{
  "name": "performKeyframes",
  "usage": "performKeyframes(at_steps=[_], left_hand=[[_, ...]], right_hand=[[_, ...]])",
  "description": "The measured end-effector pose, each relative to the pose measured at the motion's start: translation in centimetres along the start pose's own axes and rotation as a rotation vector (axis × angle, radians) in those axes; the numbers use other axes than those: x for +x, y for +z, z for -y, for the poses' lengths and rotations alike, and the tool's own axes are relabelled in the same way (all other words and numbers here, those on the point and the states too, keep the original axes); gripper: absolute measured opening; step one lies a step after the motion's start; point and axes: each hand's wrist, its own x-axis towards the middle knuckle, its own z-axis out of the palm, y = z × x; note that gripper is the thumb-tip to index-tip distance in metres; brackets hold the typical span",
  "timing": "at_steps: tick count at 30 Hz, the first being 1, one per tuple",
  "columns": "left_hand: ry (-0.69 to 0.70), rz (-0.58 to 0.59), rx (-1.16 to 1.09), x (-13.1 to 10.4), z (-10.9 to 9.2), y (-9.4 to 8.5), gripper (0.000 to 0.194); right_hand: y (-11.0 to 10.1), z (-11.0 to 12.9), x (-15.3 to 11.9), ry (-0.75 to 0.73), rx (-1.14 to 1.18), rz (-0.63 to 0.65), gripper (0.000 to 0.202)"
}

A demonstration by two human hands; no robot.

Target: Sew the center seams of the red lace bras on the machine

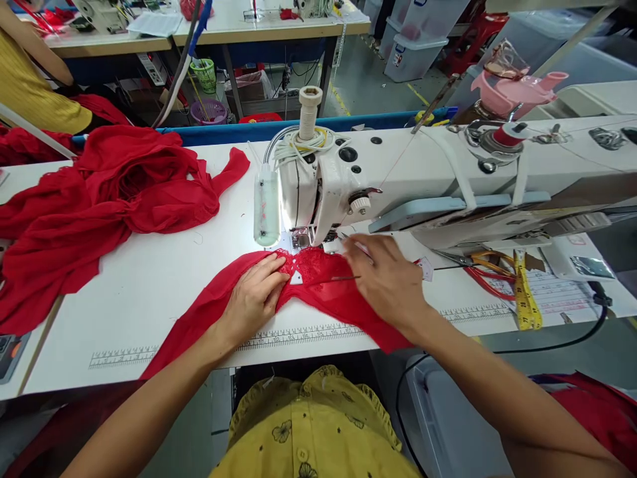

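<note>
A red fabric piece with lace [311, 265] lies across the sewing machine bed, its lace edge just in front of the presser foot [300, 238]. My left hand [261, 285] rests flat on its left part, fingers stretched towards the lace. My right hand [385, 275] is closed around a slim metal tool [365, 251], right of the needle area and over the fabric's right part. Thin points stick out from its fingers on the left side; the grip hides the tool's exact kind. The white sewing machine [343, 186] stands directly beyond both hands.
A heap of red fabric [134, 192] covers the table's left side. Orange-handled scissors [492, 262], a yellow tape measure [526, 295] and papers [557, 299] lie at right. A plastic bin [448, 411] stands below. Another person's arm [37, 46] shows at upper left.
</note>
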Motion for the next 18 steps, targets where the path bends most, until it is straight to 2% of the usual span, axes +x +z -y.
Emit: performKeyframes(at_steps=[3,5,7,10,18], left_hand=[[0.003,0.041,0.055,0.5,-0.6,-0.4,0.021],[0.01,0.043,0.069,0.8,-0.9,-0.4,0.02],[0.024,0.044,0.069,0.9,-0.8,0.0,0.02],[0.01,0.059,0.085,0.7,-0.3,0.7,0.022],[-0.031,0.09,0.107,0.3,0.0,0.8,0.033]], right_hand=[[0.5,2.2,0.2,-0.195,0.278,0.002,0.042],[1.5,3.2,0.7,-0.255,0.404,0.013,0.038],[2.7,3.6,1.1,-0.263,0.441,-0.01,0.029],[3.9,3.3,1.3,-0.238,0.422,-0.013,0.032],[3.6,2.6,0.8,-0.214,0.396,0.047,0.052]])
